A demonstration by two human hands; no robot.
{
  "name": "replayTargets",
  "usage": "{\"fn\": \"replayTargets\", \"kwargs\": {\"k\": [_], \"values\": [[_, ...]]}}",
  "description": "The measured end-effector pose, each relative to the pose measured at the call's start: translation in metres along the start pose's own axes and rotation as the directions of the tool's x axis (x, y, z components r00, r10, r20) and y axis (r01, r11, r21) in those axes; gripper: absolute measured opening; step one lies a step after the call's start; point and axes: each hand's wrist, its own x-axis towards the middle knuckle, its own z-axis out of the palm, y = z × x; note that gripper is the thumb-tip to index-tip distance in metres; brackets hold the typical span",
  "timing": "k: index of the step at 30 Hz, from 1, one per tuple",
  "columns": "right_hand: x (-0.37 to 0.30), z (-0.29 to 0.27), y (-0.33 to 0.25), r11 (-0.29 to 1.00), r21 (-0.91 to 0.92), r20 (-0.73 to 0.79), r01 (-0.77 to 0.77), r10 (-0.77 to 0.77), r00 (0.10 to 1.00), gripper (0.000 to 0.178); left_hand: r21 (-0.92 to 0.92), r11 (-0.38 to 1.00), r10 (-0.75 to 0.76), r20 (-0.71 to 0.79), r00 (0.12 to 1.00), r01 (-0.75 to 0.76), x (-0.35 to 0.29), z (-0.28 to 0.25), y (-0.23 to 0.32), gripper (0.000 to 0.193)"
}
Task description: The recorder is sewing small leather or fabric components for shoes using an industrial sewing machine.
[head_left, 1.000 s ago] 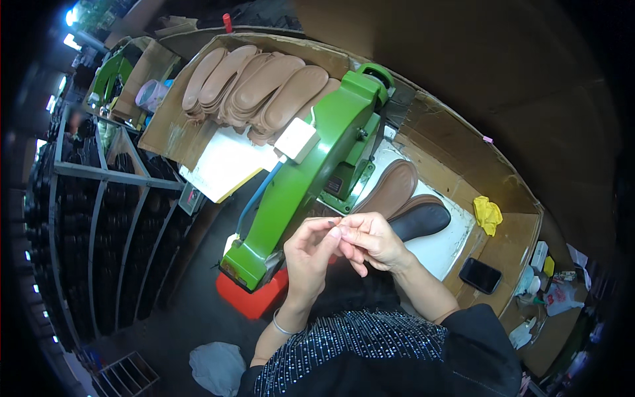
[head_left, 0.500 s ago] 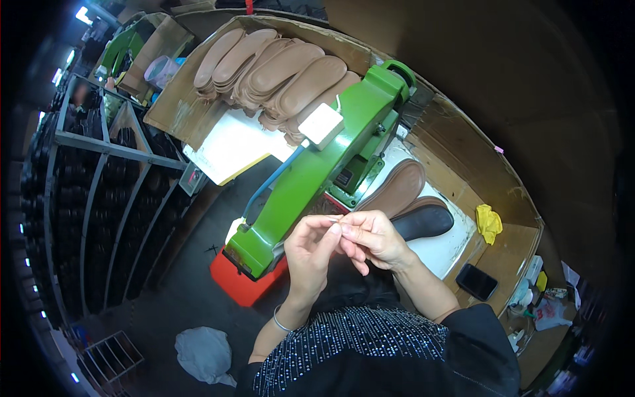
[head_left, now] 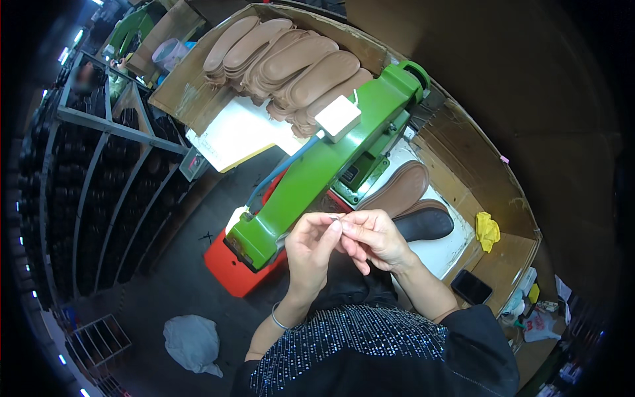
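Note:
My left hand (head_left: pixel 309 250) and my right hand (head_left: pixel 376 239) meet fingertip to fingertip, thumbs and forefingers pinched together. Something tiny and dark seems to sit between them, too small to name. Both hands are in front of a green machine (head_left: pixel 324 169) with a long arm, a white box (head_left: pixel 338 118) on top and a red base (head_left: pixel 231 268). Just beyond my right hand, brown shoe soles (head_left: pixel 402 188) and a black sole (head_left: pixel 428 225) lie on a white surface.
Stacked brown soles (head_left: pixel 324 78) fill the far side of the cardboard-walled bench. At the right are a yellow cloth (head_left: pixel 487 231) and a black phone (head_left: pixel 471 287). A metal rack (head_left: pixel 126 135) of dark items stands at left; a grey bundle (head_left: pixel 192 344) lies on the floor.
The view has turned slightly, so the machine and sole stacks appear shifted to the right and the bundle to the left. My hands keep the same pinching pose.

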Motion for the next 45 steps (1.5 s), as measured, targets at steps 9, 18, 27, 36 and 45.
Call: {"fn": "replayTargets", "kwargs": {"k": [9, 18, 27, 36, 45], "values": [[-0.002, 0.004, -0.003, 1.0, -0.03, -0.048, -0.001, -0.001, 0.999, 0.026, -0.041, 0.999, -0.024, 0.0, 1.0, 0.024, -0.001, -0.001, -0.003, 0.006], [0.002, 0.002, -0.005, 0.998, -0.063, -0.064, 0.023, -0.027, 0.998, 0.026, -0.076, 0.996, -0.047, 0.029, 0.998, 0.049, 0.005, 0.002, 0.002, 0.01], [0.0, -0.018, -0.032, 0.995, -0.062, -0.113, 0.072, -0.079, 0.99, 0.022, 0.262, 0.959, 0.11, -0.002, 0.994, -0.106, 0.016, 0.031, 0.021, 0.023], [0.013, -0.13, -0.159, 0.914, -0.105, -0.392, 0.392, -0.4, 0.829, 0.01, 0.657, 0.697, 0.473, -0.121, 0.873, -0.287, 0.051, 0.009, 0.013, 0.022], [0.065, -0.188, -0.202, 0.953, -0.043, -0.454, 0.301, -0.287, 0.843, 0.008, 0.881, 0.41, 0.598, -0.065, 0.799, -0.235, 0.063, 0.007, 0.007, 0.01]]}}
